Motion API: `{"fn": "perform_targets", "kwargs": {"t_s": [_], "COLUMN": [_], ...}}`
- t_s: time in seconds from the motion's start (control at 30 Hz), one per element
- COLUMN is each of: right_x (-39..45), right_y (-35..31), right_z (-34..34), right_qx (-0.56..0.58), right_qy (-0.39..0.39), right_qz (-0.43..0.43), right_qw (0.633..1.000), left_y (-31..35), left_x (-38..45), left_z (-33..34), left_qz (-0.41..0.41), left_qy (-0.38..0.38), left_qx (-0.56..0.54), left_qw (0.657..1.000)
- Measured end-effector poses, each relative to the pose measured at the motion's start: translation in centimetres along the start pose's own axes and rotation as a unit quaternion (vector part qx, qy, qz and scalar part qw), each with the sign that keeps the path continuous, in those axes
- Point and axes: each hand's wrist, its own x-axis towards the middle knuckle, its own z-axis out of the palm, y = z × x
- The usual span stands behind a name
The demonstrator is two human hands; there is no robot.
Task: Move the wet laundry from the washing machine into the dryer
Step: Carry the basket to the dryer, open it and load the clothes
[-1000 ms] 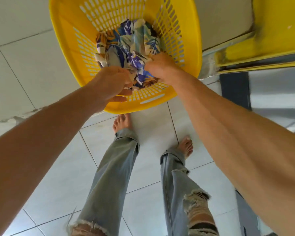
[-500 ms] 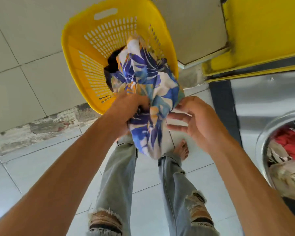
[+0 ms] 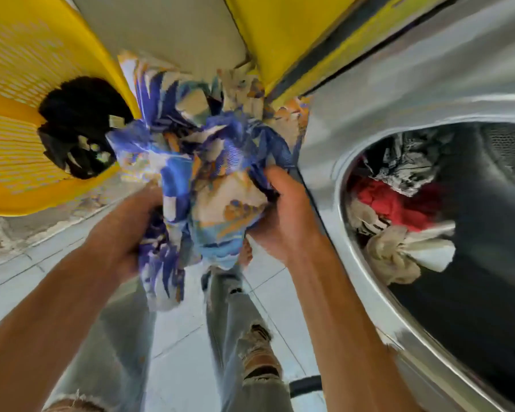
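Both hands gripped a bunched blue, white and orange floral garment (image 3: 208, 173) held in the air above the tiled floor (image 3: 179, 337). The left hand (image 3: 131, 230) clutched its lower left side; the right hand (image 3: 286, 215) closed on its right edge. A yellow laundry basket (image 3: 18, 185) with dark clothes (image 3: 78, 126) sat to the left. To the right, the open steel drum (image 3: 473, 263) held red, white and patterned laundry (image 3: 399, 209).

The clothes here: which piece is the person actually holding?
The blue, white and orange leaf-print garment, bunched between the left hand and right hand. The black clothes lie in the yellow basket; the red piece sits inside the drum.
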Motion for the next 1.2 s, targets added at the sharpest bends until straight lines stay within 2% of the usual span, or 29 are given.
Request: {"fn": "perform_targets", "kwargs": {"t_s": [0.07,0.13,0.2,0.27,0.33,0.4,0.5,0.6,0.73,0.8,0.9,0.93,0.97,1.07,1.2], "right_x": [-2.0,-4.1,-6.5,-9.1,-11.9,-14.1,-16.4,-15.6,-8.3,-4.9,-1.6,-1.1,-1.0,-1.5,-2.1], "right_y": [-0.7,-0.9,-0.9,-1.0,-2.1,-3.8,-8.3,-13.7,-18.5,-19.2,-17.8,-17.1,-16.1,-11.7,-4.5], "right_z": [-3.5,-7.0,-10.3,-15.0,-18.6,-21.8,-25.8,-27.9,-30.2,-28.8,-25.4,-24.2,-23.0,-18.7,-11.8], "right_qx": [-0.017,-0.051,-0.076,-0.053,-0.02,-0.026,-0.024,-0.033,-0.172,-0.247,-0.391,-0.405,-0.39,-0.364,-0.366], "right_qy": [-0.002,0.024,0.141,0.265,0.365,0.425,0.468,0.456,0.427,0.41,0.432,0.446,0.456,0.424,0.341], "right_qz": [-0.023,-0.066,-0.117,-0.157,-0.174,-0.195,-0.228,-0.282,-0.205,-0.184,-0.205,-0.222,-0.235,-0.252,-0.221], "right_qw": [1.0,0.996,0.98,0.95,0.914,0.883,0.854,0.843,0.864,0.859,0.786,0.767,0.764,0.79,0.837], "left_y": [-3.3,-4.3,-2.6,-3.2,-4.2,-5.2,-5.1,-4.3,-3.5,-3.5,-3.7,-3.7,-3.7,-3.1,-1.1], "left_x": [4.8,5.8,1.9,0.5,-0.2,-0.1,0.0,0.5,1.2,1.4,1.2,1.1,1.0,0.7,0.6], "left_z": [0.1,4.6,13.3,19.0,23.4,26.3,28.7,28.6,26.0,24.6,22.5,21.8,21.1,18.9,14.6], "left_qz": [0.045,0.057,0.075,0.078,0.062,0.059,0.054,0.044,0.042,0.037,0.033,0.033,0.034,0.032,0.042], "left_qy": [-0.008,-0.054,-0.1,-0.139,-0.179,-0.186,-0.157,-0.146,-0.108,-0.089,-0.077,-0.075,-0.073,-0.066,-0.048], "left_qx": [0.08,0.159,0.201,0.253,0.258,0.241,0.252,0.26,0.245,0.233,0.223,0.221,0.219,0.209,0.204], "left_qw": [0.996,0.984,0.972,0.954,0.947,0.951,0.954,0.953,0.962,0.968,0.971,0.972,0.972,0.975,0.977]}}
